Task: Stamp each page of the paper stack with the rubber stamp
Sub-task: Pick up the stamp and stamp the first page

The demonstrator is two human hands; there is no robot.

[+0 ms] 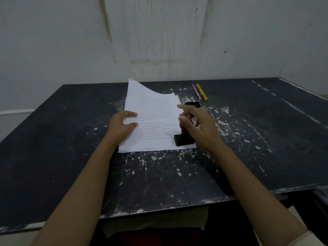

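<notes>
A stack of printed white pages (156, 139) lies in the middle of the black table (159, 178). The far end of the top page (150, 102) curls up off the stack. My left hand (120, 126) holds this page at its left edge, with thumb and forefinger lying on top of it. My right hand (198, 125) grips the red handle of the rubber stamp (183, 140), forefinger stretched out. The stamp's black base sits on the near right corner of the top page.
A black ink pad (192, 104) lies just behind my right hand, beside the stack. Further back are a pink pencil (196, 91) and a yellow pencil (202, 92). A stained wall stands close behind the table. The table's paint is chipped in many spots.
</notes>
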